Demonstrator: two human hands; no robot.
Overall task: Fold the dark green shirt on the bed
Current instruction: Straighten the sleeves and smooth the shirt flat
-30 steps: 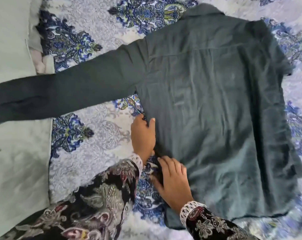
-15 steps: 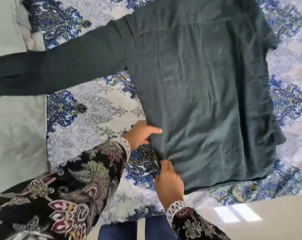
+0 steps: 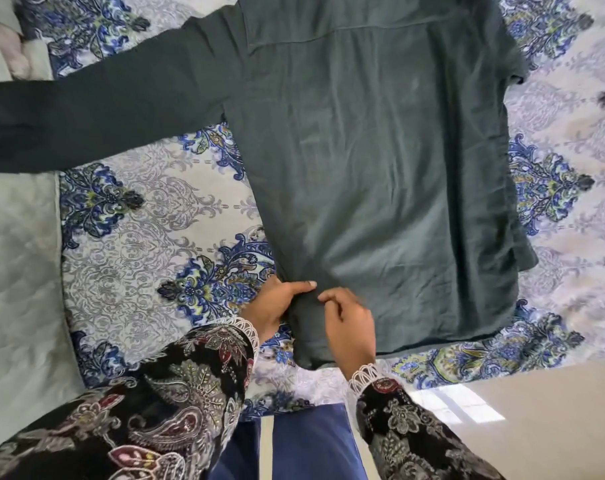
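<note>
Matte dark green shirt [image 3: 380, 168] flat | left hand [image 3: 276, 306], right hand [image 3: 351, 323] pinch creased hem corner

bedroom, home | patterned bedspread [image 3: 148, 216] | pale quilt [image 3: 17, 271] | tiled floor [image 3: 536, 427]

No text, label, brand, number or sign can be read anywhere in the head view. The shirt [image 3: 380, 161] shows plain dark green cloth with seams only; a tag may sit at its collar, but that is cut off at the top edge. The bedspread [image 3: 148, 230] beside the shirt bears only floral ornament, no lettering.
</note>
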